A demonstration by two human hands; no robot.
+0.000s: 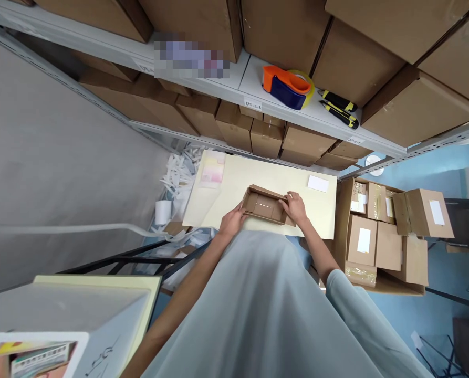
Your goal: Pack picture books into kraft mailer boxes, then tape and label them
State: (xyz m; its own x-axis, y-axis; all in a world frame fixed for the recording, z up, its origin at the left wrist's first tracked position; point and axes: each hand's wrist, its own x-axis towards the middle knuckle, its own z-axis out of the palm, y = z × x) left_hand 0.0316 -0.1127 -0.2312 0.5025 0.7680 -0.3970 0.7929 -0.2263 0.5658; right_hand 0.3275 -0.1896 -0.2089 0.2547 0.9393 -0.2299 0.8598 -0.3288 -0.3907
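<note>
A small open cardboard box rests at the near side of the pale yellow table, its inside facing up with nothing in it that I can see. My left hand grips the left end of the box, fingers along its side wall. At the right end, my right hand holds the wall, thumb over the inner side and fingers outside. A white label lies on the table beyond my right hand. Toward the far left of the table is a pink and yellow printed sheet.
A shelf above the table carries large cartons, an orange and blue tape dispenser and yellow-black box cutters. On the right, a big carton holds several packed boxes. A white roll and paper scraps lie left.
</note>
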